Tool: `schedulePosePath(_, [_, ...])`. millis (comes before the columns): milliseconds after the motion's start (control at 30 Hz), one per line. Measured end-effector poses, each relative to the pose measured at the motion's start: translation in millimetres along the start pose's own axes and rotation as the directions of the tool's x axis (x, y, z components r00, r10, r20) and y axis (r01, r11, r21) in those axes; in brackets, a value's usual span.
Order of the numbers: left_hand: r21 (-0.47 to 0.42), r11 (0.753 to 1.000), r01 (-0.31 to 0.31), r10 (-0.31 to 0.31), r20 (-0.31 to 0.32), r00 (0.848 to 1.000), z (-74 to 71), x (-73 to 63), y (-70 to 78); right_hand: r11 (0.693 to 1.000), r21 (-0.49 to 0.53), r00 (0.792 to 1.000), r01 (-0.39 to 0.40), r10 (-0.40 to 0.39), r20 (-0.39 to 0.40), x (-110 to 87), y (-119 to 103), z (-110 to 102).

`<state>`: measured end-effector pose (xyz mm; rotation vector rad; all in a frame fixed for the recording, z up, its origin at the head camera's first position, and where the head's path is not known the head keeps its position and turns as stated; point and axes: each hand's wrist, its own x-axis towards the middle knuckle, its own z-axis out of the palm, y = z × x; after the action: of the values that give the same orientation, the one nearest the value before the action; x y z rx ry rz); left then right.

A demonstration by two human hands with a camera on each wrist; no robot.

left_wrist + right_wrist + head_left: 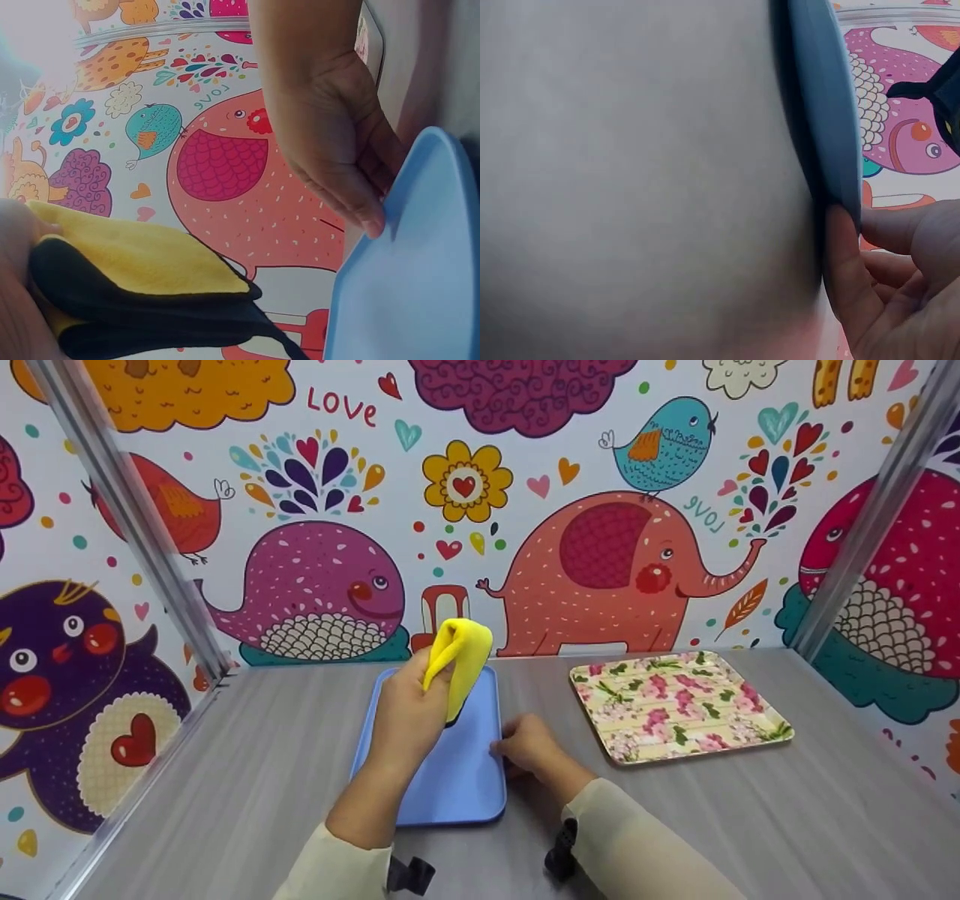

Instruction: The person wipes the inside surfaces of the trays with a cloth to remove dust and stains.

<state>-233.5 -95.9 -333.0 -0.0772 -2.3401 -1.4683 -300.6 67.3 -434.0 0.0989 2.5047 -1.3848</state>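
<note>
A folded yellow cloth with a dark underside is gripped in my left hand, raised over the blue tray. The left wrist view shows the cloth hanging in folds, its dark side facing the camera. My right hand pinches the tray's right rim, thumb on one face and fingers on the other, as the right wrist view shows with the hand at the tray edge. The left hand covers part of the tray in the head view.
To the right on the grey table lies a floral-patterned tray. Behind the table rises a wall printed with cartoon animals. Metal posts stand at the corners.
</note>
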Motion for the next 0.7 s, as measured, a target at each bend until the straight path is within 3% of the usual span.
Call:
schedulePosePath(200, [0.015, 1.0, -0.016, 0.016, -0.007, 1.0, 0.4, 0.5, -0.3, 0.997, -0.061, 0.999, 0.046, -0.046, 0.006, 0.5, 2, -2])
schedulePosePath(367, [0.042, 0.999, -0.019, 0.019, -0.014, 1.0, 0.6, 1.0, 0.3, 0.991, -0.035, 0.991, 0.13, -0.13, 0.006, -1.8, 3, -12])
schedulePosePath(533, [0.044, 0.999, -0.012, 0.012, -0.011, 1.0, 1.3, 1.1, -0.1, 0.989, -0.001, 0.989, 0.145, -0.145, -0.025, -5.4, -1, -30])
schedulePosePath(700, [0.045, 0.999, -0.013, 0.014, -0.009, 1.0, 2.1, 0.5, -0.8, 0.99, -0.033, 0.986, 0.137, -0.139, -0.091, -9.7, -2, -57])
